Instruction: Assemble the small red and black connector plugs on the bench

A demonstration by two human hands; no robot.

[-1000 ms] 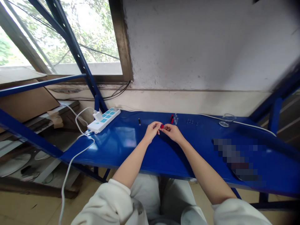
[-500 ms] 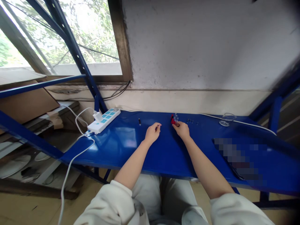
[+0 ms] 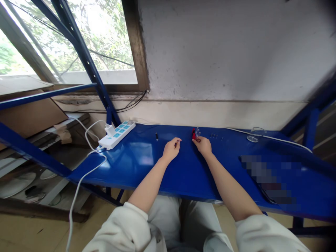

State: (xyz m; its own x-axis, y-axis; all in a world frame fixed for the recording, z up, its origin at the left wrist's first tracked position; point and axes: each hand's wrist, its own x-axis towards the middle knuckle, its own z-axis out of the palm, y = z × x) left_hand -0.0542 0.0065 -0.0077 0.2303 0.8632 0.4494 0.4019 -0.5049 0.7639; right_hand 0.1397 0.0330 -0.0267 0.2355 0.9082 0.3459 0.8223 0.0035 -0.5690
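Observation:
My left hand hovers over the blue table with thumb and fingers pinched together; anything between them is too small to make out. To its right, my right hand is closed at a small red object with a dark part, its fingertips on the lower end. Small clear pieces stand right beside the red object, partly behind my fingers. A short black-and-silver cylinder stands on the table to the left of my left hand. Several tiny clear pieces lie right of my right hand.
A white power strip with a plug and cable sits at the table's left end. Toward the back right is a clear round container. A dark flat item, blurred out, lies at the right. Blue metal posts frame the table.
The red object has turned slightly to stand more upright at my right fingertips. My left hand holds nearly the same place and pinch.

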